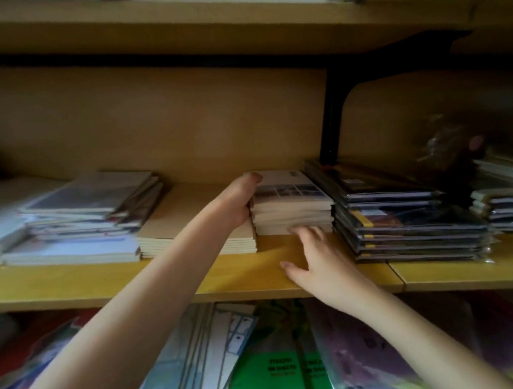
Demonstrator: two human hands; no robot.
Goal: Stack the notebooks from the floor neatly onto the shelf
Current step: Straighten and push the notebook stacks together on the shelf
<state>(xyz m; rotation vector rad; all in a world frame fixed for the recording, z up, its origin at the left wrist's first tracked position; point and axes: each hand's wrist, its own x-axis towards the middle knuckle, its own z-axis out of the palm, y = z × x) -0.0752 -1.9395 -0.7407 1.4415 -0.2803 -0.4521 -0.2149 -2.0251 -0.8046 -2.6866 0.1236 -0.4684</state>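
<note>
A small stack of pale notebooks [292, 209] stands on the wooden shelf [101, 282], between a flat tan pile and a dark pile. My left hand [237, 202] is curled against the stack's left side, thumb at the top cover. My right hand [313, 257] lies with spread, straight fingers on the shelf, its fingertips touching the stack's front bottom edge.
Left of the stack lie tan notebooks [196, 230] and an uneven pile of mixed notebooks [92, 211]. To the right sits a taller dark pile in plastic sleeves [406, 221]. A black bracket [332, 119] stands behind. Folders and green booklets [274, 375] fill the lower shelf.
</note>
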